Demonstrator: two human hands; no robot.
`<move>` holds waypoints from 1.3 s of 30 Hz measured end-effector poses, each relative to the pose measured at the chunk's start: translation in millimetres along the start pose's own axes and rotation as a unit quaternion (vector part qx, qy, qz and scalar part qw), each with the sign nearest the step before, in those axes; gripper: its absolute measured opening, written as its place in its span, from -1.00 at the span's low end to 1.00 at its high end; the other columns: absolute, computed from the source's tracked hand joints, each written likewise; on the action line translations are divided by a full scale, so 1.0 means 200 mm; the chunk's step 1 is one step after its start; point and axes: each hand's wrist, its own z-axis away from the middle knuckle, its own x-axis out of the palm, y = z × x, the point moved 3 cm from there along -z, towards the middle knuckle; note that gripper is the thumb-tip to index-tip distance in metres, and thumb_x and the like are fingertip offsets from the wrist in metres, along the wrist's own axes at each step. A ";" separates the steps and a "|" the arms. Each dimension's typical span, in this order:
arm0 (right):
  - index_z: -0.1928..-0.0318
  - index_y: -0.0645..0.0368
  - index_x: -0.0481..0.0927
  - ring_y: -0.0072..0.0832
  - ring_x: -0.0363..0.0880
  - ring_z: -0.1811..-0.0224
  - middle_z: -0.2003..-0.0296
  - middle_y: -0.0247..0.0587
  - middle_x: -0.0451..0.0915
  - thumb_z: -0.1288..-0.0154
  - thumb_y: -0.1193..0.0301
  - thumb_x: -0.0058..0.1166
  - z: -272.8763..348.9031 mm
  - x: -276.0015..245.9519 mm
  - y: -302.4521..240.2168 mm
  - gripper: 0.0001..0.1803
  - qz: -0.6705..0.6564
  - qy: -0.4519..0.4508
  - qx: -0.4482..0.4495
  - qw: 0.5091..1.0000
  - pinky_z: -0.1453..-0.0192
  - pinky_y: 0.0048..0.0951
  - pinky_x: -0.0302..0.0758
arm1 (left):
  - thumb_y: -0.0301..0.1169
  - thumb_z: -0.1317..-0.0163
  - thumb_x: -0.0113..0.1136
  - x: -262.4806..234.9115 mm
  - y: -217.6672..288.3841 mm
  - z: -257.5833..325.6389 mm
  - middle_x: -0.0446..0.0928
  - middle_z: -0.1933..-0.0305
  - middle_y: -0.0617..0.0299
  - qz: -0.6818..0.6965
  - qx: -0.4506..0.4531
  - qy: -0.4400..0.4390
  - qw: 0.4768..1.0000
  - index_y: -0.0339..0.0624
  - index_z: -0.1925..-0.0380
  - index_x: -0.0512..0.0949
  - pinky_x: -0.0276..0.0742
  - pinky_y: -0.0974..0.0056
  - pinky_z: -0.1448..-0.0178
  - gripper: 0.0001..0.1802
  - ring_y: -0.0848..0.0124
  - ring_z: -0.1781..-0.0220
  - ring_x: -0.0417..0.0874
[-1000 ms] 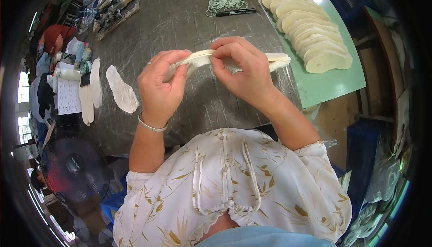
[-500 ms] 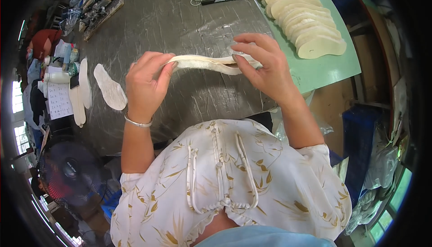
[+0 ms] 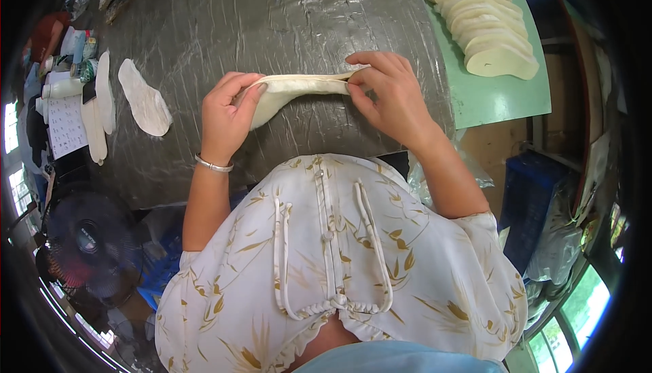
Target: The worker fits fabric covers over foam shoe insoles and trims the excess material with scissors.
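Note:
Both my hands hold a cream insole (image 3: 299, 86) level above the dark table, edge toward me. Its fleecy face hangs down on the near side, wider by the left hand. My left hand (image 3: 227, 112) pinches one end between thumb and fingers. At the other end, my right hand (image 3: 394, 95) grips the edge with thumb and forefinger, its other fingers raised and bent. A dark gap between two layers shows just beside the right thumb. To the left, a single white fleecy insole (image 3: 144, 98) lies flat on the table.
A row of overlapping cream insoles (image 3: 499, 61) rests on a green board (image 3: 499, 105) at the right. At the left are narrow pale sole-shaped pieces (image 3: 95, 125), a written sheet (image 3: 66, 125) and bottles (image 3: 62, 88). A fan (image 3: 88, 240) stands lower left; a blue crate (image 3: 533, 203) is at right.
The insole has tilted, so more of its fleecy face shows below the edge. The gap near my right hand looks narrower. The whole view has shifted, with table items higher in the picture.

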 end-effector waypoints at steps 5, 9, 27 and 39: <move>0.50 0.19 0.51 -0.32 0.54 0.27 0.27 -0.30 0.61 0.03 0.52 0.16 -0.06 0.02 0.02 -0.92 0.030 -0.030 -0.014 0.999 0.02 -0.28 0.42 | -0.52 -0.18 0.24 0.00 -0.04 -0.01 0.60 0.26 0.18 0.006 -0.007 -0.004 1.000 -0.34 0.24 0.61 0.46 0.41 0.12 -0.84 0.45 0.24 0.58; 0.49 0.19 0.50 -0.34 0.53 0.28 0.31 -0.33 0.59 0.01 0.53 0.16 -0.07 0.04 0.05 -0.92 0.033 -0.023 -0.015 0.999 0.03 -0.30 0.42 | -0.47 -0.14 0.27 -0.01 0.11 -0.07 0.60 0.20 0.17 -0.146 0.059 -0.094 0.983 -0.27 0.18 0.60 0.45 0.32 0.03 -0.77 0.33 0.16 0.61; 0.44 0.07 0.54 -0.45 0.53 0.11 0.10 -0.40 0.55 0.00 0.47 0.24 0.01 0.05 0.07 -0.88 0.059 0.015 -0.032 0.998 -0.23 -0.15 0.35 | -0.31 -0.14 0.22 0.36 0.20 -0.49 0.64 0.46 0.04 -0.163 -0.013 -0.433 0.887 -0.25 0.35 0.68 0.48 0.26 0.33 -0.77 0.28 0.49 0.58; 0.40 0.10 0.40 -0.34 0.54 0.28 0.38 -0.33 0.54 0.05 0.49 0.22 0.04 0.08 0.13 -0.76 -0.052 0.004 -0.080 0.995 -0.03 -0.26 0.46 | -0.40 -0.21 0.11 0.35 0.16 -0.49 0.59 0.47 0.13 -0.186 0.026 -0.324 0.927 -0.30 0.32 0.62 0.46 0.32 0.30 -0.80 0.43 0.45 0.53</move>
